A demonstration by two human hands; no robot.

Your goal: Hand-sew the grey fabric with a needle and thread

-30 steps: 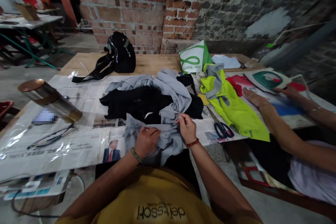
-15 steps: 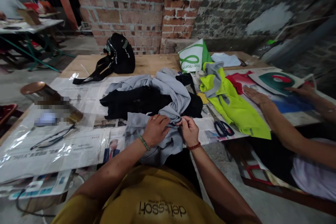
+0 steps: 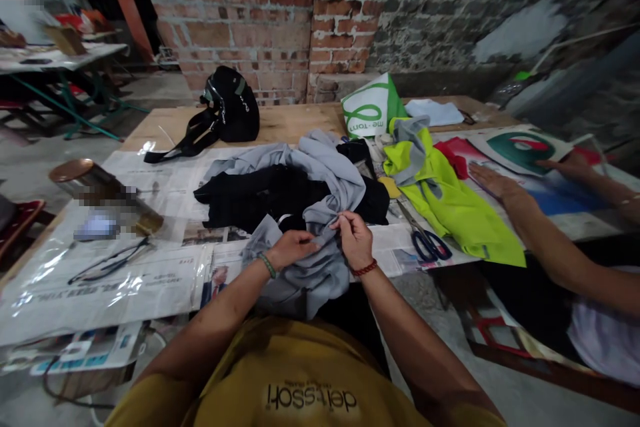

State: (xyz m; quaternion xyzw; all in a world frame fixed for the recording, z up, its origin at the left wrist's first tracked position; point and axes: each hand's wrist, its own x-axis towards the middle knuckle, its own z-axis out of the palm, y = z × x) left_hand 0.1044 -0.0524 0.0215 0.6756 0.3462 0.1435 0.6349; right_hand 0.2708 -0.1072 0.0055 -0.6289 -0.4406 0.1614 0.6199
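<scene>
Grey fabric (image 3: 300, 283) lies bunched at the table's front edge, part of it hanging over my lap. My left hand (image 3: 291, 248), with a green bead bracelet, is closed on a fold of it. My right hand (image 3: 355, 239), wearing a red bracelet, pinches the same cloth a little to the right, thumb against fingers. The stretch between the two hands is creased. More of the grey cloth runs up and back over a black garment (image 3: 265, 195). To the right are scissors (image 3: 427, 240) with dark blue handles, beside a neon yellow garment (image 3: 450, 213).
A co-worker's hands (image 3: 495, 183) are at the right, near a green and white printed piece (image 3: 523, 152). A black bag (image 3: 233, 103) and a green-white bag (image 3: 373, 107) stand at the back. Left are a metallic cylinder (image 3: 135, 210) and glasses (image 3: 110, 261) on newspaper under plastic.
My left hand has gone from lying flat over the grey fabric to gripping a fold with its fingertips. My right hand has shifted slightly up and left, still pinching. The view has shifted a little.
</scene>
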